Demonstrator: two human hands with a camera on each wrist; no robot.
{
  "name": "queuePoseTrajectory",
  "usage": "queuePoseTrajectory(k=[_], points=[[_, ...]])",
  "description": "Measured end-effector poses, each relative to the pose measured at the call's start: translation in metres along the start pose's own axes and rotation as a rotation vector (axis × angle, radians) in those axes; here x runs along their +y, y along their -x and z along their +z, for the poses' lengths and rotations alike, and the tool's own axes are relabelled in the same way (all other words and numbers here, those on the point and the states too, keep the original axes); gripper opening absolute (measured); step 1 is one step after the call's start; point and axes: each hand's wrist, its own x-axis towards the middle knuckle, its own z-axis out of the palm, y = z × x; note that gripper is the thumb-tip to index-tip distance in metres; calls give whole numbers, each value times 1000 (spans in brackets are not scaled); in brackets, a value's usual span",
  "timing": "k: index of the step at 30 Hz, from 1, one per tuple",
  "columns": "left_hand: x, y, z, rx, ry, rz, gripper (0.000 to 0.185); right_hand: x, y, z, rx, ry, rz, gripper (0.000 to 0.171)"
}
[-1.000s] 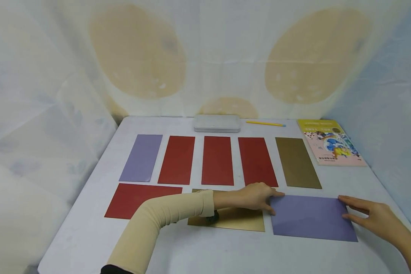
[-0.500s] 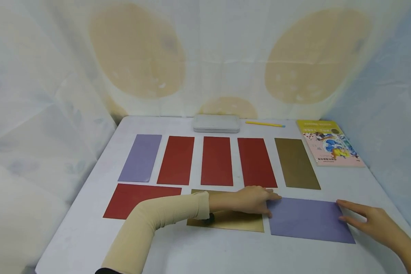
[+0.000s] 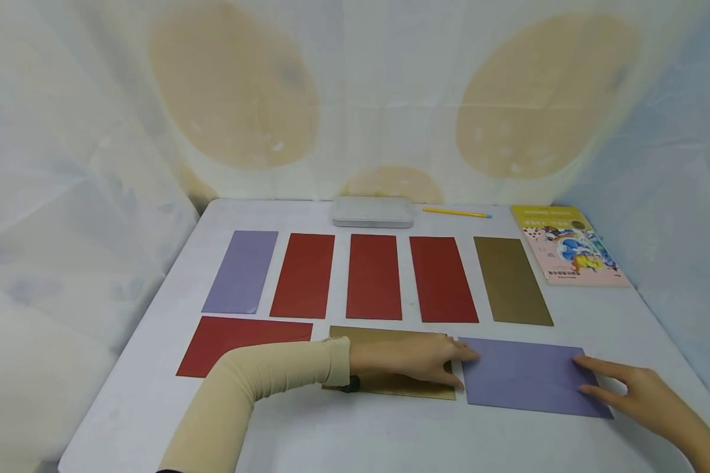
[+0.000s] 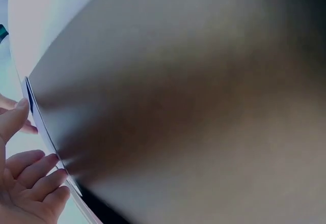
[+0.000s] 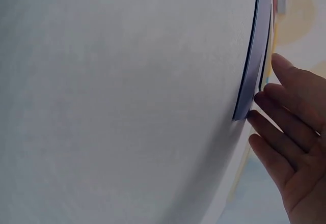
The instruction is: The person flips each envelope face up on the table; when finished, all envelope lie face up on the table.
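Note:
A purple rectangular sheet (image 3: 532, 378) lies flat on the white table at the front right. My left hand (image 3: 420, 358) reaches across a gold sheet (image 3: 384, 387) and touches the purple sheet's left edge with extended fingers. At the opposite edge, my right hand (image 3: 633, 391) rests its fingertips, thumb and index finger spread. The left wrist view has loosely bent left fingers (image 4: 43, 175) by a sheet's edge, much of it blurred. In the right wrist view, nearly straight right fingers (image 5: 277, 122) are beside the purple sheet's edge (image 5: 249, 76).
A red sheet (image 3: 236, 338) lies front left, partly under my left sleeve. Behind stand in a row a purple sheet (image 3: 240, 272), several red sheets (image 3: 374, 276) and a gold sheet (image 3: 511, 279). Farther back are a grey case (image 3: 373, 212), a yellow pencil (image 3: 455, 212) and a book (image 3: 570, 246).
The front purple sheet has shifted slightly left, closer to the gold sheet. My left hand has moved left and a little nearer to me; my right hand followed leftward.

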Motion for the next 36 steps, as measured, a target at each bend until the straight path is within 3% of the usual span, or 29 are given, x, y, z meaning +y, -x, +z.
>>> queuePoseTrajectory(k=[10,27,36], points=[[-3,-3,-1,-11,5,-31,60,0,-3,0,-17,-11,-3,53],[0,-4,-6,11,38,-3,59,-1,-8,-8,-62,-6,16,51],[3,-19,-12,38,-79,-25,65,0,-34,-26,-89,-68,41,48]])
